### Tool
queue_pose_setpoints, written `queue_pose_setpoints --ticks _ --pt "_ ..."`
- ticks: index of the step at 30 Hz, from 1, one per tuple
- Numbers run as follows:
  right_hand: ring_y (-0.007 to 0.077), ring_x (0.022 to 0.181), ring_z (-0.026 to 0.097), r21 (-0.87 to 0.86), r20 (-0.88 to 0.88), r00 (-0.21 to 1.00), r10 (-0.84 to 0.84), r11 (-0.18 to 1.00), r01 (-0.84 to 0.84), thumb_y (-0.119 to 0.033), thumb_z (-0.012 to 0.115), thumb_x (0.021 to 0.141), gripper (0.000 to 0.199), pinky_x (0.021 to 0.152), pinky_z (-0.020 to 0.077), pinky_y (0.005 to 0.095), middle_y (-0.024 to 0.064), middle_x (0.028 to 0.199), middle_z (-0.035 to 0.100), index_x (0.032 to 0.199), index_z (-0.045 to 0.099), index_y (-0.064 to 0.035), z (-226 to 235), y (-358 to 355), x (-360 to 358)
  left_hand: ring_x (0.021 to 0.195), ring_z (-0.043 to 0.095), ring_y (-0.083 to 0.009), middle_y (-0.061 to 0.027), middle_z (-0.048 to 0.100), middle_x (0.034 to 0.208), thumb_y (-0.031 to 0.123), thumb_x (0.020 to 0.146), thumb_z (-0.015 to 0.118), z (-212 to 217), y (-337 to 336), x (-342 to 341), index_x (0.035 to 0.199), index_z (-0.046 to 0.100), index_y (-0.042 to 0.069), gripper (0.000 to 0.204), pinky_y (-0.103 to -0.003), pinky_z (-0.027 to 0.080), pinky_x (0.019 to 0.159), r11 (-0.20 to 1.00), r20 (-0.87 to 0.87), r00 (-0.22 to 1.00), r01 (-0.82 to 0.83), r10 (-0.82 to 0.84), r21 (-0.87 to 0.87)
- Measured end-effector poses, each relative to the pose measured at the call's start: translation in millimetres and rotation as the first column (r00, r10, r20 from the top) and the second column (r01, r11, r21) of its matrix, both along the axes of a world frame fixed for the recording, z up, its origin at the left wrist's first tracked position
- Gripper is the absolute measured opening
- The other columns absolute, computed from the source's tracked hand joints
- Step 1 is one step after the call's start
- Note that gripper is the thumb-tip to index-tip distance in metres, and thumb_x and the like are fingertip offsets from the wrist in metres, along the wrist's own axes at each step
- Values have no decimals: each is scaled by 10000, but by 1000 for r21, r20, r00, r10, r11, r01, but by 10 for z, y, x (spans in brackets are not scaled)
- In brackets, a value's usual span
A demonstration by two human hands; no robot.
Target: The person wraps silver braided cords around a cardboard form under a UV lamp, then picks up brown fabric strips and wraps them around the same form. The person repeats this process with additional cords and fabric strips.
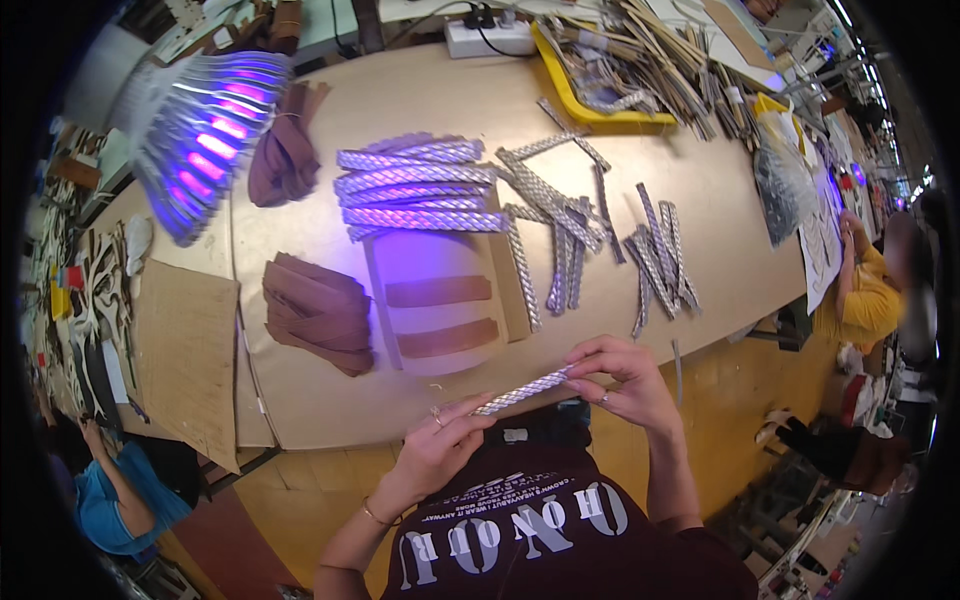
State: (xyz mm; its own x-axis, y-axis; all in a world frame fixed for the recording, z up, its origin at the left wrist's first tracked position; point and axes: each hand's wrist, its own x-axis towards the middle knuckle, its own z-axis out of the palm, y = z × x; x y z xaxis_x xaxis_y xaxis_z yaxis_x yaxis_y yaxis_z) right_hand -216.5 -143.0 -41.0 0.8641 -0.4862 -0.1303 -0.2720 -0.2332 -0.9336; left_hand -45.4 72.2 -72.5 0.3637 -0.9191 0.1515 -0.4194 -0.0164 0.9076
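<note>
A silvery braided strap [522,393] is stretched between my hands, just off the near edge of the table. Its left end is pinched in my left hand [438,450], its right end between the thumb and fingers of my right hand [622,385]. Beyond them lies a pale curved board [435,258] bearing two flat brown strips [440,291]. Several similar braided straps [425,190] are stacked across its far end. More braided pieces [572,215] lie loosely heaped to the right, and a smaller bunch [660,255] sits farther right.
A finned lamp [210,140] glows purple at the upper left. Bundles of brown strips [318,315] lie left of the board. A yellow tray [600,118] of strips and a white power strip [490,40] stand at the back. Co-workers sit at left [120,495] and right [868,290].
</note>
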Motion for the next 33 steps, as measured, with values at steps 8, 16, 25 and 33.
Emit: queue_pose_setpoints --ticks 8,16,25,33 --pt "181 996 653 538 78 965 -251 826 171 116 676 805 467 858 548 272 117 1164 580 1231 518 9 -135 169 -71 925 695 -263 -129 702 1084 -61 746 728 -99 -22 -46 900 687 30 184 -315 556 779 993 -12 993 -115 115 -9" --pt "164 961 661 612 133 946 -295 775 156 67 645 866 370 821 553 278 121 1056 625 1198 490 14 -180 130 -145 1028 672 -267 -106 696 1106 0 722 774 -49 -56 -19 929 686 47 230 -375 529 871 997 59 996 -71 73 -38" --pt "176 979 647 578 282 927 -249 815 43 75 648 858 377 867 524 308 114 991 644 1117 414 -69 -54 179 -99 1042 581 -239 -32 663 1126 392 855 676 388 -374 -47 1232 605 139 460 -455 347 891 942 485 858 -6 -167 335" --pt "183 875 655 657 296 913 -281 754 19 77 666 834 405 784 537 297 128 949 637 1070 385 -94 123 217 1 706 636 -211 -65 693 815 164 841 732 633 -548 52 1035 698 65 220 -316 469 693 917 -571 814 299 -100 265"
